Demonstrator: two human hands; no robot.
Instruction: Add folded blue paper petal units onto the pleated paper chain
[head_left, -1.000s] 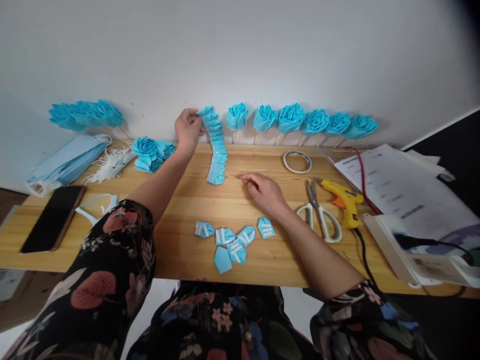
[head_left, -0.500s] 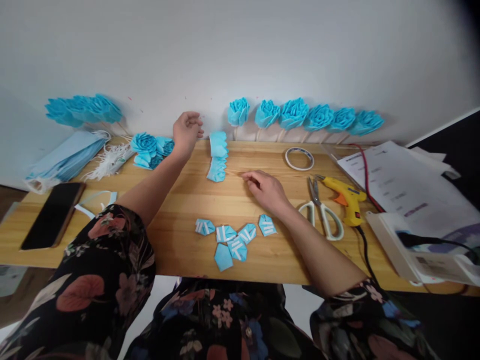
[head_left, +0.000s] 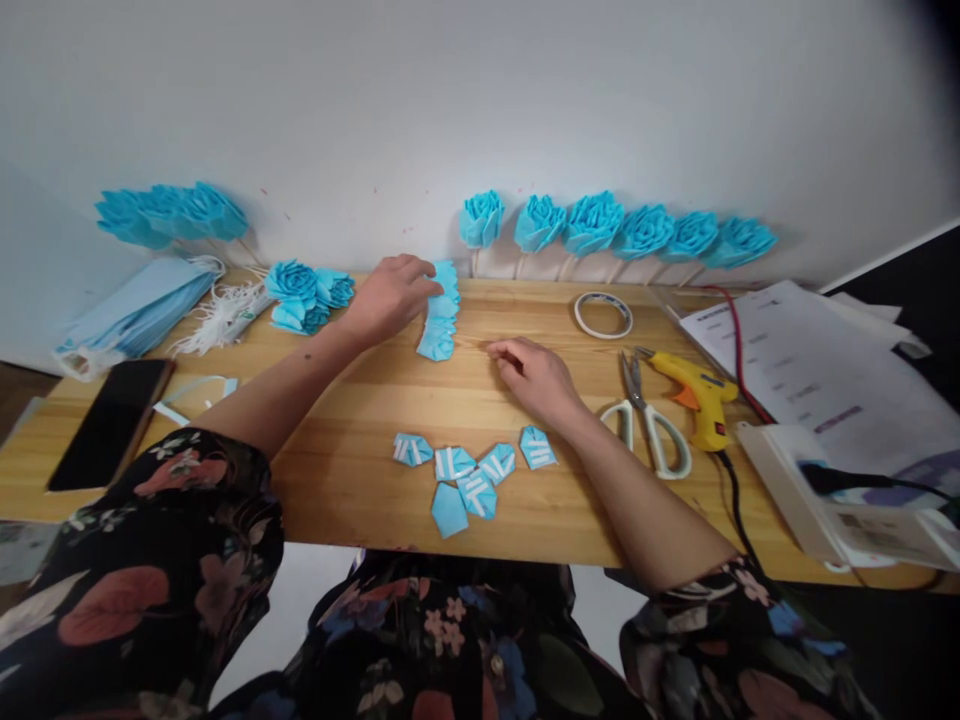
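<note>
My left hand (head_left: 397, 297) reaches over the upper end of a column of light-blue petal pieces with scalloped edges (head_left: 438, 330), its bent fingers at the pieces' left side. Whether the fingertips touch them is hard to see. Lower right of that column, my right hand (head_left: 536, 380) rests on the table with fingers curled and thumb tucked in. A thin pale line meets its fingertips; I cannot make out whether it is a stick or wood grain. Nearer to me lie several folded blue petals with white tape strips (head_left: 478, 492), and one plain blue petal (head_left: 449, 510).
Blue flowers on sticks (head_left: 592, 224) lean against the wall, with more flowers (head_left: 292, 290) at left. Face masks (head_left: 139, 305) and a phone (head_left: 111, 425) lie left. A tape roll (head_left: 603, 315), scissors (head_left: 660, 440), yellow glue gun (head_left: 697, 395), papers (head_left: 810, 350) and power strip (head_left: 795, 490) are right.
My left hand has come down and to the right, from the air near the wall to over the scalloped petal pieces. My right hand has stayed in place.
</note>
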